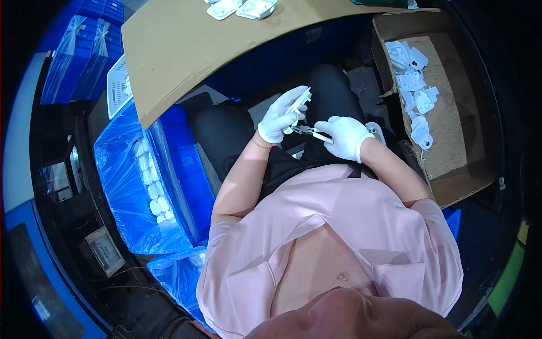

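Above my lap, my left hand [275,120], in a white glove, grips a white moulded plastic part [301,101] tilted on edge. My right hand [345,138], gloved too, is closed round a small pair of cutting pliers [305,130] with pale handles. The metal jaws meet the lower end of the part beside my left fingers; whether they are closed on it is too small to tell. Behind my right wrist another white piece [375,131] is partly visible.
A tan table [180,51] curves ahead, with white parts [257,8] at its far edge. On the right, a cardboard box [466,193] holds several white pieces [424,99]. To the left are a lined blue crate [183,152] with small white parts [149,175] and a white basket [117,85].
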Motion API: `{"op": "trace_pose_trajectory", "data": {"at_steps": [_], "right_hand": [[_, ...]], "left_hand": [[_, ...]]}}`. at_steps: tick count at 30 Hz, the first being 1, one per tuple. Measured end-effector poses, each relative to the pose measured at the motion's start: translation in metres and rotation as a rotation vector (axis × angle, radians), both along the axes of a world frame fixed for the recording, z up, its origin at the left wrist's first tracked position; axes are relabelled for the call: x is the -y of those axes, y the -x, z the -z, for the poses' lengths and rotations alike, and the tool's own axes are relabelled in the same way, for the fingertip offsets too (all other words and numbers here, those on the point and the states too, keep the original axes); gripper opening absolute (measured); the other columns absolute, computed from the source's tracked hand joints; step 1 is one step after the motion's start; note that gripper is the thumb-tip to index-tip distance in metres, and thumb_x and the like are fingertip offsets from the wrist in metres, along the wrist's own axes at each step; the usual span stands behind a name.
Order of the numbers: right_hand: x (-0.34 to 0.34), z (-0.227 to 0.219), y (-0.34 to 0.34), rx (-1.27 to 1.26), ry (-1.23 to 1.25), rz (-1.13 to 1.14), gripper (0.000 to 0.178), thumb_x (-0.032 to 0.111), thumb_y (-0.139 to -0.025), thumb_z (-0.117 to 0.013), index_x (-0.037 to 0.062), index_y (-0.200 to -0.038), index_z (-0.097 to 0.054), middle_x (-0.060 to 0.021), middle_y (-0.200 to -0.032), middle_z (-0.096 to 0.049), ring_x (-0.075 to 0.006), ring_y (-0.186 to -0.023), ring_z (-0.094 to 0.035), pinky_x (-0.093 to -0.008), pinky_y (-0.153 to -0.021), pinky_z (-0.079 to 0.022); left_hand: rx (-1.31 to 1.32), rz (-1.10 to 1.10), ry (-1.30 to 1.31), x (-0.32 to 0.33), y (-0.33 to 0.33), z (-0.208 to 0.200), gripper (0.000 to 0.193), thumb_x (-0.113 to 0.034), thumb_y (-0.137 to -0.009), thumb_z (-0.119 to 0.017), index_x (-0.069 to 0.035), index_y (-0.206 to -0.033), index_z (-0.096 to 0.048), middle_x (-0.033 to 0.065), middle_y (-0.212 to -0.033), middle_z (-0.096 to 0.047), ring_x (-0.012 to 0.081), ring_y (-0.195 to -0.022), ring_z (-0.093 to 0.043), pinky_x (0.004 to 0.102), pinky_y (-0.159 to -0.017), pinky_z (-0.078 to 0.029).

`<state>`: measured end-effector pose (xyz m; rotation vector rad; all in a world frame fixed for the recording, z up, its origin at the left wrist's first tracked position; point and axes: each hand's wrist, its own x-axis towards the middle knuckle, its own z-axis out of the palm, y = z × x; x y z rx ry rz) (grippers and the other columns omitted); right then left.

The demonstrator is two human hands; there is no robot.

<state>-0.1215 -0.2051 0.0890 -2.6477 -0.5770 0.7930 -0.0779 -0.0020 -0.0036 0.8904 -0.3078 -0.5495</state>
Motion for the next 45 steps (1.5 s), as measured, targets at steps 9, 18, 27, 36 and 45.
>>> {"op": "trace_pose_trajectory", "data": {"at_steps": [9, 18, 27, 36, 45], "right_hand": [[-0.006, 0.000, -0.001, -0.068, -0.008, 0.010, 0.032, 0.011, -0.080, -0.055, 0.0082, -0.111, -0.063, -0.0190, -0.094, -0.065, -0.0354, -0.090, -0.063, -0.0431, -0.082, -0.050], [-0.017, -0.011, -0.005, -0.139, 0.082, 0.012, 0.029, 0.007, -0.081, -0.053, 0.0076, -0.108, -0.065, -0.0192, -0.095, -0.067, -0.0350, -0.092, -0.064, -0.0426, -0.084, -0.050], [-0.011, 0.001, -0.007, -0.128, 0.114, -0.058, 0.030, 0.006, -0.080, -0.053, 0.0091, -0.107, -0.066, -0.0189, -0.093, -0.068, -0.0346, -0.089, -0.065, -0.0418, -0.083, -0.050], [0.009, 0.018, -0.014, -0.107, -0.142, 0.004, 0.031, 0.013, -0.078, -0.056, 0.0116, -0.107, -0.067, -0.0153, -0.091, -0.068, -0.0334, -0.086, -0.065, -0.0395, -0.081, -0.050], [0.035, 0.032, -0.016, -0.485, -0.822, 0.428, 0.028, 0.015, -0.084, -0.061, 0.0022, -0.108, -0.063, -0.0023, -0.070, -0.058, -0.0065, -0.058, -0.055, -0.0200, -0.053, -0.044]], "left_hand": [[0.041, -0.010, -0.158, 0.003, 0.006, -0.014, 0.086, -0.027, -0.066, -0.072, 0.003, -0.140, -0.038, 0.0124, -0.130, -0.052, 0.0168, -0.108, -0.054, 0.0268, -0.092, -0.045], [0.032, -0.005, -0.166, 0.002, 0.005, -0.005, 0.082, -0.028, -0.068, -0.072, 0.001, -0.139, -0.041, 0.0107, -0.125, -0.053, 0.0155, -0.105, -0.053, 0.0257, -0.091, -0.044], [0.026, -0.032, -0.231, 0.006, 0.010, -0.003, 0.080, -0.026, -0.070, -0.072, 0.001, -0.138, -0.041, 0.0092, -0.123, -0.054, 0.0136, -0.102, -0.053, 0.0234, -0.088, -0.044], [-0.092, -0.029, 0.023, 0.005, 0.000, 0.001, 0.087, -0.033, -0.073, -0.076, 0.000, -0.141, -0.035, 0.0156, -0.131, -0.051, 0.0191, -0.105, -0.058, 0.0326, -0.090, -0.051], [-0.054, -0.093, 0.200, 0.002, -0.009, 0.005, 0.077, -0.041, -0.083, -0.068, -0.004, -0.142, -0.035, 0.0147, -0.130, -0.052, 0.0236, -0.107, -0.060, 0.0355, -0.089, -0.051]]}}
